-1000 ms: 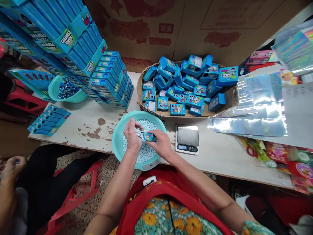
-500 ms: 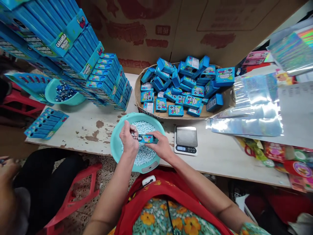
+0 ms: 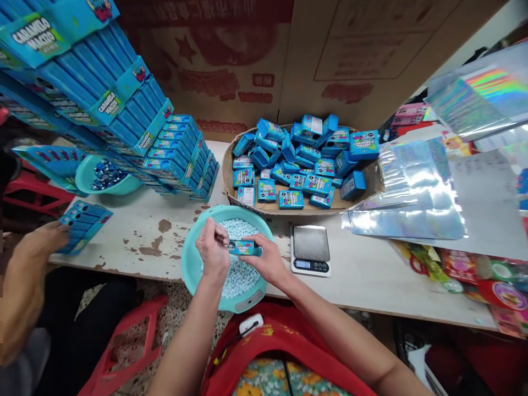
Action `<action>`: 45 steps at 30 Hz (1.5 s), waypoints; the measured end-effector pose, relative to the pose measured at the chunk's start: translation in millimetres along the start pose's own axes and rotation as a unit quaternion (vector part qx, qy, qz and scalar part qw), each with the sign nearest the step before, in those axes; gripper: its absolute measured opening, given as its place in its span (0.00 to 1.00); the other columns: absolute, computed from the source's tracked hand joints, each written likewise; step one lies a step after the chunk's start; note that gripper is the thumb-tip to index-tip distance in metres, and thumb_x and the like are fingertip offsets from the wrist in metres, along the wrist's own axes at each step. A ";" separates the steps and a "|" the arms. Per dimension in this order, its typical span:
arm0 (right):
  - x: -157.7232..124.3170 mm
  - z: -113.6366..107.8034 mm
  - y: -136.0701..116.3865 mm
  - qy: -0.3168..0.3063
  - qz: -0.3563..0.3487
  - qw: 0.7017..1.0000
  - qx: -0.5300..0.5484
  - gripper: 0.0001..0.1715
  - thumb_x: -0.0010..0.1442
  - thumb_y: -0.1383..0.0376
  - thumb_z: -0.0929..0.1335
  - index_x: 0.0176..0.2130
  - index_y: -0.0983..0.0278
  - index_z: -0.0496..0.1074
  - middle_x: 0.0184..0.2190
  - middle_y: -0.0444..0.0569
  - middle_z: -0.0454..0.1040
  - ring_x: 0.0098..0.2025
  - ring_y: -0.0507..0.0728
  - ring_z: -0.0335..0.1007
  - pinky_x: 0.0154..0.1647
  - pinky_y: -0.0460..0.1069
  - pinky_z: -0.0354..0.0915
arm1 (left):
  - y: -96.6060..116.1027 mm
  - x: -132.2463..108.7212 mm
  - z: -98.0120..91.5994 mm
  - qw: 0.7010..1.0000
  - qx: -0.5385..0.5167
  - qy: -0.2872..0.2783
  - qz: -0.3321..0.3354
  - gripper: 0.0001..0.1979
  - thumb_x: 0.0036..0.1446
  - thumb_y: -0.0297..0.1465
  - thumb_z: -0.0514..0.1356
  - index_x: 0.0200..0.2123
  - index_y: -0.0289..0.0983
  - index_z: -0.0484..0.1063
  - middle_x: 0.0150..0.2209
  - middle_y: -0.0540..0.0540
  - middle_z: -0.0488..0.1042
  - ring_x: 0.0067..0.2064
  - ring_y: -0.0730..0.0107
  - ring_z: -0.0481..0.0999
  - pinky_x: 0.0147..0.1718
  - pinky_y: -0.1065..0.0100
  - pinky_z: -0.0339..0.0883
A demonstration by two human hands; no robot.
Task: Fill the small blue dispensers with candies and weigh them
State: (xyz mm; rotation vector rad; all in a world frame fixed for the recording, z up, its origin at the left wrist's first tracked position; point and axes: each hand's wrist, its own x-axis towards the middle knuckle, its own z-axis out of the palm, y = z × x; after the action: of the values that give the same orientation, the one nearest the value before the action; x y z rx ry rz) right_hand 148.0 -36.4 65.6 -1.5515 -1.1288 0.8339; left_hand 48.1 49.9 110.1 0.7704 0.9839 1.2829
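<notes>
Box [image 3: 243,247], pinched in the right hand [image 3: 268,259], is held over a bowl [image 3: 191,263] of pellets [image 3: 242,279], likely so spills drop back in. The left hand [image 3: 212,252] curls at the box's end, fingers drawn in; whether they hold pellets cannot be told. A scale [image 3: 311,243] sits just right of the bowl. Beyond, a tray [image 3: 373,177] of more boxes [image 3: 291,199] and a tall stack [image 3: 119,107] crowd the far side. At left, a co-worker's hand [image 3: 53,237] is at a pack [image 3: 88,226].
</notes>
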 end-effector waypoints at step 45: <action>-56.0 -170.6 34.2 0.280 0.080 0.946 0.141 0.22 0.60 0.55 0.68 0.51 0.59 0.67 0.51 0.54 0.70 0.52 0.61 0.68 0.54 0.60 0.66 | -51.5 52.7 149.5 0.750 0.419 -0.505 0.083 0.42 0.46 0.39 0.65 0.63 0.44 0.54 0.60 0.39 0.59 0.60 0.50 0.61 0.57 0.50 0.58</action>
State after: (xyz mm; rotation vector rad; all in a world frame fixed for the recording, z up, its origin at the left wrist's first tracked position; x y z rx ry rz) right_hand 293.8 -146.2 75.6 -1.5128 -0.4562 0.5695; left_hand 205.9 103.1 116.1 2.0125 0.5127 0.2948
